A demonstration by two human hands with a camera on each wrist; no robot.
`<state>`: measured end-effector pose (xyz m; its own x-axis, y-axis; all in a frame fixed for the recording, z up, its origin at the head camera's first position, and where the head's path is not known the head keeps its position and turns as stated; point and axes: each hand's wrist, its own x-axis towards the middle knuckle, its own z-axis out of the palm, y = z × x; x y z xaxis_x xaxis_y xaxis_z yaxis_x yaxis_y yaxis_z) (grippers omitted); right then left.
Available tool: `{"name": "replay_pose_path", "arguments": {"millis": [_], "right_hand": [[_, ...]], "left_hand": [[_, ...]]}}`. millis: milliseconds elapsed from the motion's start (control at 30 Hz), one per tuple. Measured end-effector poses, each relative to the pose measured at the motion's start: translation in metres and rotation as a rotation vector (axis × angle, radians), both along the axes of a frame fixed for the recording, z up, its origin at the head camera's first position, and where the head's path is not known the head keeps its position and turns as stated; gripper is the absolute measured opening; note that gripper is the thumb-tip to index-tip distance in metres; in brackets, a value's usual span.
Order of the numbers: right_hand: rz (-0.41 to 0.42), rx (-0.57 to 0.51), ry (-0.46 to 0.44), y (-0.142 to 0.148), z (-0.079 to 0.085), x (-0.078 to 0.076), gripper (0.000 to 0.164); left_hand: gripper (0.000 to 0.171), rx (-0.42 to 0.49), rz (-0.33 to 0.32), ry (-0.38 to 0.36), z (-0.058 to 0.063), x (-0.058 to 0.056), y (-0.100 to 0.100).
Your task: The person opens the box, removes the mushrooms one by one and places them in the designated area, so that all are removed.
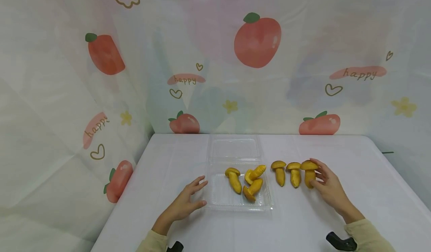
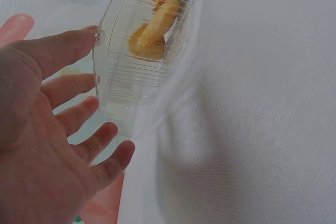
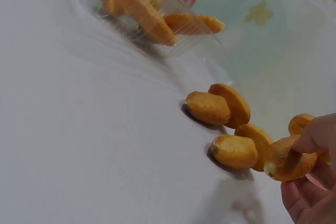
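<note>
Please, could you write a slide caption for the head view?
Right hand grips a yellow mushroom; three others lie in an open clear container beside the left hand.

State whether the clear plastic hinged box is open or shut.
Open: its transparent rectangular lid lies folded back behind the clear plastic base, where three yellow, thick-stemmed mushrooms sit uncovered.

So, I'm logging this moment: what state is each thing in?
Clear container: open
Lid: folded back
Three mushrooms: lying in the container
Two mushrooms: lying side by side on the white table
Another mushroom: gripped by the right hand
Left hand: fingers extended at the container's edge, contact unclear
</note>
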<state>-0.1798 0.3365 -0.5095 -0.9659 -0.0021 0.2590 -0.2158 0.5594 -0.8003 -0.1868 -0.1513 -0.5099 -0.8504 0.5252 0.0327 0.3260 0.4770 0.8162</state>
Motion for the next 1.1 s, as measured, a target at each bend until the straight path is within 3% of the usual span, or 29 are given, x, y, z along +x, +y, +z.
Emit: {"name": "replay_pose_path", "arguments": {"millis": [767,1100], "right_hand": [[-0.025,0.086,-0.134,0.02,-0.021,-0.012,0.066],[-0.004,0.11,-0.062,0.027,-0.029,-0.015,0.065]], "left_hand": [[0.064,-0.004,0.007,-0.018,0.0,0.0,-0.002],[0.064,0.001,-0.002,0.013,-0.001,-0.001,-0.001]]}}
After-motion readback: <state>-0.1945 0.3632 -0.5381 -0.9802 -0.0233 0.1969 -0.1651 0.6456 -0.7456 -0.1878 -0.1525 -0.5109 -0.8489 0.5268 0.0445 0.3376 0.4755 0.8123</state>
